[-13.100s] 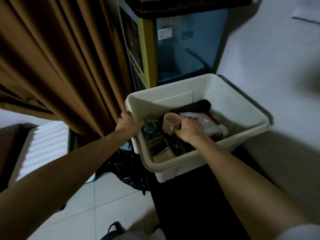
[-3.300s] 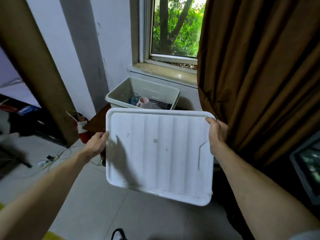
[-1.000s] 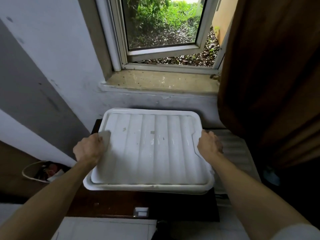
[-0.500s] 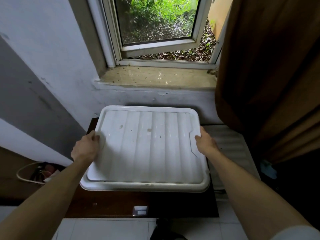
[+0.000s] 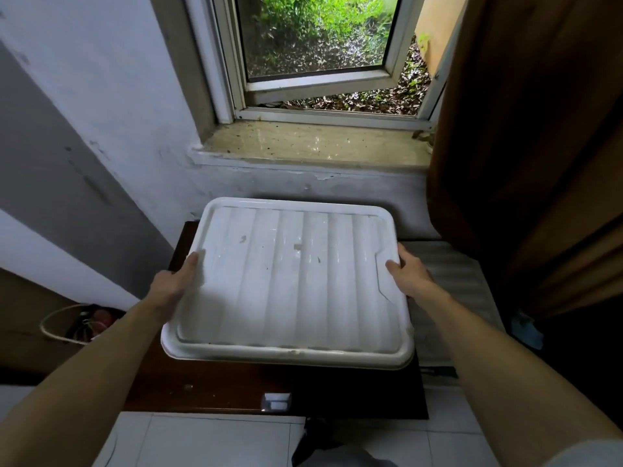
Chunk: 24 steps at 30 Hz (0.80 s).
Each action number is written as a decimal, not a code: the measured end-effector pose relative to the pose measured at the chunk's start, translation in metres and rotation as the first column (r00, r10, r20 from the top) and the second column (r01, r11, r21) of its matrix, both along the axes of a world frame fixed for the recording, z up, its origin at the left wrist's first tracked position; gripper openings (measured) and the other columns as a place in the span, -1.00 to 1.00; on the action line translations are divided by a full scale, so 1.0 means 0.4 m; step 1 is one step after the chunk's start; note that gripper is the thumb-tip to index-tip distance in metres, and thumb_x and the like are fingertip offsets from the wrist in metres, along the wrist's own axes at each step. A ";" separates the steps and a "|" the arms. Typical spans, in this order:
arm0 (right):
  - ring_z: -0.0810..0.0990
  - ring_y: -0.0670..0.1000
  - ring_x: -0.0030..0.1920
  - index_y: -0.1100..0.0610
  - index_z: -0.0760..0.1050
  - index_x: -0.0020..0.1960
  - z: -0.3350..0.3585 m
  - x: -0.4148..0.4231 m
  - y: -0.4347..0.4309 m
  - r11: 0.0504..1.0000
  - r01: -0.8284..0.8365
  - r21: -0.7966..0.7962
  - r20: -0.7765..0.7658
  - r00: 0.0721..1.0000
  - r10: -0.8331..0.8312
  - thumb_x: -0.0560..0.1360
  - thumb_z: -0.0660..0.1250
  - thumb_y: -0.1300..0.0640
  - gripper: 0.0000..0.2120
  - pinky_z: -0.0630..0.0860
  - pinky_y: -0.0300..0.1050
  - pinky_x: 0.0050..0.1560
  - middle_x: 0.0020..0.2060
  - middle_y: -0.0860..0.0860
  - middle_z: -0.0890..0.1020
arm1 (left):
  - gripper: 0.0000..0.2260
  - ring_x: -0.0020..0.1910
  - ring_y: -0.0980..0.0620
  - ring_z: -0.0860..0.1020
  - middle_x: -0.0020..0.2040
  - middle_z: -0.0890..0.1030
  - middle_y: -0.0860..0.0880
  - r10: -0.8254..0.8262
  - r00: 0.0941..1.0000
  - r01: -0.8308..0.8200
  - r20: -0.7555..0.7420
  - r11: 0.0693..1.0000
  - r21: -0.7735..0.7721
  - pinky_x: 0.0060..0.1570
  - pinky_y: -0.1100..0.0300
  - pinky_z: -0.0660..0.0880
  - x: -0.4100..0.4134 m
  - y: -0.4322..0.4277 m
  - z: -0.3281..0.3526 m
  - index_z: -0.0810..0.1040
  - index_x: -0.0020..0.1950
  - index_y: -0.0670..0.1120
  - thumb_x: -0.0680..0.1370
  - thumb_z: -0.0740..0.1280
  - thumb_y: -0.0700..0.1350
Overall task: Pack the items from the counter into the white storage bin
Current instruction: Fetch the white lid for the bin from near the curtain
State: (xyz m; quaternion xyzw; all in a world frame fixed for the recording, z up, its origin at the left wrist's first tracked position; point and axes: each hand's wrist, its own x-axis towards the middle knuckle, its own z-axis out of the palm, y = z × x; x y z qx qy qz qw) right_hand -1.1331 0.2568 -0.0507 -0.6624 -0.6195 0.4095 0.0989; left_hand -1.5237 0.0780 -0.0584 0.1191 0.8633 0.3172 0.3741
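Note:
A white ribbed lid (image 5: 290, 284) lies flat over the white storage bin, which sits on a dark wooden cabinet (image 5: 219, 382) below the window. The lid covers the bin's whole top, so the bin's walls and contents are hidden. My left hand (image 5: 175, 281) grips the lid's left edge, thumb on top. My right hand (image 5: 409, 276) grips the right edge, its thumb near a moulded notch.
A stone window sill (image 5: 313, 143) runs behind the bin under an open window (image 5: 320, 45). A brown curtain (image 5: 532, 146) hangs at the right. A second ribbed white lid (image 5: 448, 291) lies right of the bin. A basket (image 5: 77, 323) stands on the floor at the left.
Between the two oldest frames I carried the lid to the bin. In the last second both hands slid outward to its side edges, and the lid has settled onto the bin.

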 end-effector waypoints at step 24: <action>0.57 0.25 0.14 0.11 0.17 0.53 -0.038 -0.024 -0.001 0.990 -0.040 0.137 0.201 0.979 0.012 0.64 0.13 0.15 -0.54 0.42 -0.02 0.02 0.19 0.21 0.58 | -0.70 0.12 -0.20 0.50 0.42 0.31 -0.23 -0.513 0.520 0.504 -0.682 0.830 -0.240 -0.01 -0.09 0.53 0.078 -0.074 -0.005 0.23 0.31 -0.07 0.64 0.02 0.04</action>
